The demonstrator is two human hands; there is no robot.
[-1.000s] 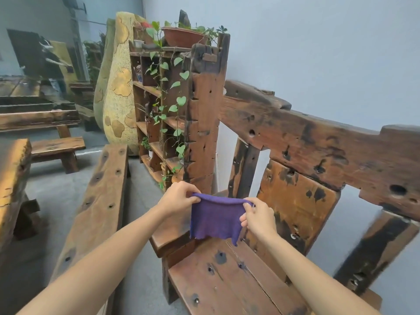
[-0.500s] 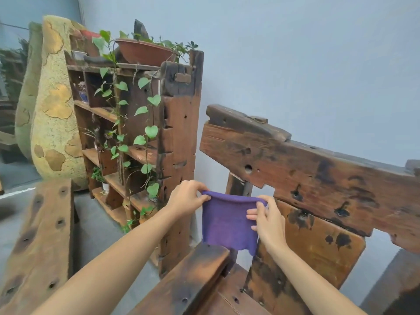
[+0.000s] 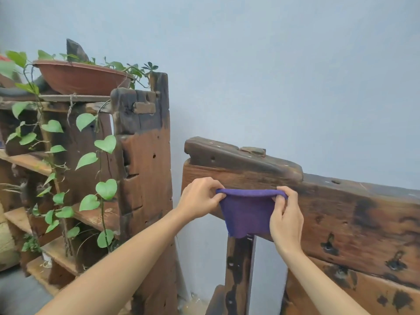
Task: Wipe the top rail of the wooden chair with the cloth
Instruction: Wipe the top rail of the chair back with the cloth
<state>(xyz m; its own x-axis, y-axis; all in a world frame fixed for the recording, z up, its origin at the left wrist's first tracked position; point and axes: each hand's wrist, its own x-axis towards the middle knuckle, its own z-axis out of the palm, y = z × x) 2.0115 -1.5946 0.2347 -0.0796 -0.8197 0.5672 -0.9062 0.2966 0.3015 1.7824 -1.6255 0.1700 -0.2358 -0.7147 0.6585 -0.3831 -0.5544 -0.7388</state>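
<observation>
The upper edge of the purple cloth (image 3: 246,214) is pinched at its two corners: the fingers (image 3: 217,196) of the left hand (image 3: 200,201) are closed on the left corner, and those of the right hand (image 3: 286,218) on the right corner. Between them the edge is pulled nearly straight, and the rest of the cloth hangs down loosely in front of the chair's top rail (image 3: 341,208), near its left end. Whether the cloth touches the wood cannot be told.

The cloth is judged to be light, soft and limp; it will fold and bunch easily, so for wiping it is better gathered under one flat palm than held by the corners. The rail looks rough and old, with holes and dark metal marks, on which threads could be caught.

The top face of the rail is seen only partly, and its right end is cut off by the frame. The seat is not seen. Beside the chair a wooden shelf (image 3: 141,169) with a climbing plant (image 3: 105,189) is standing.
</observation>
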